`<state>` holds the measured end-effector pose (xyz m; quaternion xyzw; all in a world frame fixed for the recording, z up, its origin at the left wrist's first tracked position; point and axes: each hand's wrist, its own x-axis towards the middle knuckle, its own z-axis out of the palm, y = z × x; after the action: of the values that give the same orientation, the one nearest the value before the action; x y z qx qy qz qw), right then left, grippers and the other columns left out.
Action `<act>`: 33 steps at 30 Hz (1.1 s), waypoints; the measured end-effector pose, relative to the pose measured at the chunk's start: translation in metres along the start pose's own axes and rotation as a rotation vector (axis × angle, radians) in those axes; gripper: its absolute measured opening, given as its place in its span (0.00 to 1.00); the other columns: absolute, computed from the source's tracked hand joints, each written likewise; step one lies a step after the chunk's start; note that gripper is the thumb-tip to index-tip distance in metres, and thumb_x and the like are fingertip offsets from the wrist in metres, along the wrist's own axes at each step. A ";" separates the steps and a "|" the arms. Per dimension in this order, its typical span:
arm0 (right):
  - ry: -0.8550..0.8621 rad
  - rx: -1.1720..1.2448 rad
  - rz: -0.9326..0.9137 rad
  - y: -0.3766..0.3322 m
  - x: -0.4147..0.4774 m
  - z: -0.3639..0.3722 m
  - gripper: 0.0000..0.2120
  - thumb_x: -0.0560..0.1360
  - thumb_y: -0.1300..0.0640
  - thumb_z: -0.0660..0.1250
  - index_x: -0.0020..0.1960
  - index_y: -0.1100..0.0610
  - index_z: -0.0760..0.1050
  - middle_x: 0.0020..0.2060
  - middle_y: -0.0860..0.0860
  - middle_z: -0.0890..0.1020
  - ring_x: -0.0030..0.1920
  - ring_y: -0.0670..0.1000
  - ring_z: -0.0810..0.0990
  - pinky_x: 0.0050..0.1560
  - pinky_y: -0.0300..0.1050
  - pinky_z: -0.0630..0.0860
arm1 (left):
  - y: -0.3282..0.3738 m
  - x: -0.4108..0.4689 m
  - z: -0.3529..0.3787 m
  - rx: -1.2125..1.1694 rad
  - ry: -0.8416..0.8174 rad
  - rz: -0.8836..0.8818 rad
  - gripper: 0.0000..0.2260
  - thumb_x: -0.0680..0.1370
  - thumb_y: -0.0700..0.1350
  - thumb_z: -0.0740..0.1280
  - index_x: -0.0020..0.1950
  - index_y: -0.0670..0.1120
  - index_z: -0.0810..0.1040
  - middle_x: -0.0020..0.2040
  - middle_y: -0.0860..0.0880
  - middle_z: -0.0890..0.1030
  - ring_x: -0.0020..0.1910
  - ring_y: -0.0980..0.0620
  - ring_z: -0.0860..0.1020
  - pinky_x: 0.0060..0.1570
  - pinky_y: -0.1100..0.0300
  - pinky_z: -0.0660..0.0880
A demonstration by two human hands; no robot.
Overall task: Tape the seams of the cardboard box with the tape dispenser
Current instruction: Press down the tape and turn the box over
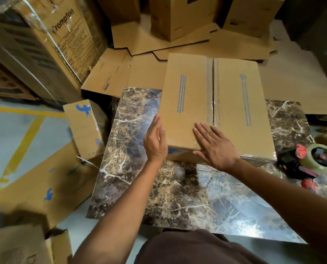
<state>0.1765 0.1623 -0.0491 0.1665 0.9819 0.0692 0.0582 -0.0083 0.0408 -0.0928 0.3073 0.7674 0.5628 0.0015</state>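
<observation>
- The cardboard box [235,103] lies closed on the marble-patterned desk [178,191], directly under and ahead of both hands.
- The left hand [156,141] is released, fingers straight, its palm against the box's left side near the front corner.
- The right hand [214,143] is also released, lying flat on the box top at the near edge, fingertips just short of the glossy taped centre seam [213,88].
- The tape dispenser [307,162], red and black with a clear roll, lies on the desk to the right of the right hand, apart from it.
- A small blue-marked carton [85,126] stands left of the left hand.
</observation>
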 end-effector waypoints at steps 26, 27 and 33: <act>0.235 0.425 0.535 -0.021 0.012 -0.014 0.35 0.81 0.36 0.41 0.80 0.57 0.43 0.79 0.57 0.45 0.80 0.55 0.43 0.78 0.62 0.47 | 0.051 0.003 0.009 0.162 -0.111 0.223 0.16 0.81 0.47 0.58 0.65 0.40 0.75 0.70 0.44 0.74 0.71 0.47 0.69 0.72 0.51 0.63; 0.237 0.422 0.534 -0.025 0.014 -0.013 0.34 0.81 0.37 0.42 0.80 0.57 0.46 0.79 0.58 0.46 0.80 0.55 0.43 0.77 0.62 0.48 | 0.058 0.001 0.016 0.239 -0.213 0.279 0.18 0.82 0.48 0.56 0.68 0.41 0.73 0.73 0.44 0.70 0.74 0.47 0.64 0.75 0.51 0.58; 0.180 0.325 0.612 -0.007 0.001 0.001 0.35 0.81 0.37 0.39 0.80 0.57 0.46 0.79 0.58 0.45 0.79 0.56 0.41 0.77 0.64 0.44 | 0.053 -0.002 0.030 0.775 -0.567 0.255 0.32 0.81 0.63 0.39 0.80 0.45 0.48 0.80 0.42 0.45 0.79 0.44 0.42 0.77 0.46 0.47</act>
<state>0.1736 0.1557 -0.0511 0.4530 0.8860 -0.0594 -0.0794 0.0288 0.0746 -0.0589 0.5176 0.8459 0.1260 0.0270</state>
